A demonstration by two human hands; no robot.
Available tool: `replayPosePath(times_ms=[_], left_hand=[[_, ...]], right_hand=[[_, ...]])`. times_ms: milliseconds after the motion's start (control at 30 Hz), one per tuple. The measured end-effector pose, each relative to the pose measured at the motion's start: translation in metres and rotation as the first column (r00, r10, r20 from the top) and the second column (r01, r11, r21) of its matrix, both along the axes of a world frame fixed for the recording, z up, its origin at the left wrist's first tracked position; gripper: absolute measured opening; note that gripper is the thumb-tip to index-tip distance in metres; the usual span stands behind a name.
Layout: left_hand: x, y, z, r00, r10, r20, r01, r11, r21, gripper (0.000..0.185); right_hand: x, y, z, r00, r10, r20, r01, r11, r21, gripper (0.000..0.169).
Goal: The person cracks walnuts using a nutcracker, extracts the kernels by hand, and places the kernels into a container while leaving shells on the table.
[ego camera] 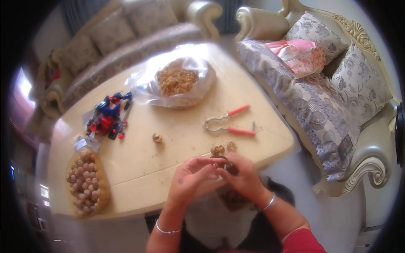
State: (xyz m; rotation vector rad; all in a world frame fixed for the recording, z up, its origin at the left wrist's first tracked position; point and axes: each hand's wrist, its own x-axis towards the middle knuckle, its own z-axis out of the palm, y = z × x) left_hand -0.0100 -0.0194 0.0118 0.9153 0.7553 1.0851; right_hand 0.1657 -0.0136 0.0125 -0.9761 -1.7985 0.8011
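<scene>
My left hand (197, 170) and my right hand (239, 172) meet at the near table edge. The fingers of the left pinch a small piece of walnut. My right hand holds a dark, curved object (231, 167), partly hidden by the fingers; its kind cannot be told. Just beyond the hands lie cracked walnut pieces (217, 150) and another fragment (231, 146). A red-handled nutcracker (218, 124) rests farther back with its handles spread. One broken walnut (157, 138) sits apart, left of it.
An open plastic bag of walnut kernels (177, 79) stands at the far side. A yellow mesh bag of whole walnuts (84, 183) and a red-and-blue toy (109, 117) occupy the table's left. Below the near edge is a partly hidden container (233, 199). A sofa (303, 95) stands right.
</scene>
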Motion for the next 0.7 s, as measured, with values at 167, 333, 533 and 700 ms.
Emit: replayPosePath(times_ms=[167,333,533,700], left_hand=[[-0.001,0.000,-0.006,1.000,-0.018,-0.025,0.019,1.000,0.024,0.021],[0.000,-0.001,0.001,1.000,-0.015,-0.025,0.015,1.000,-0.020,0.024],[0.000,-0.001,0.004,0.998,-0.013,0.054,0.019,0.994,-0.106,0.027],[-0.006,-0.001,-0.006,0.976,0.015,0.216,0.031,0.977,-0.210,0.029]], right_hand=[[-0.001,-0.001,-0.002,0.999,0.031,-0.021,-0.032,0.999,-0.003,0.022],[-0.001,-0.001,-0.003,0.999,0.027,-0.039,-0.027,1.000,0.008,0.021],[0.003,0.001,-0.011,0.990,0.029,-0.141,-0.055,0.982,-0.182,0.024],[0.002,0.000,-0.006,0.889,0.023,-0.457,-0.181,0.935,-0.305,0.023]])
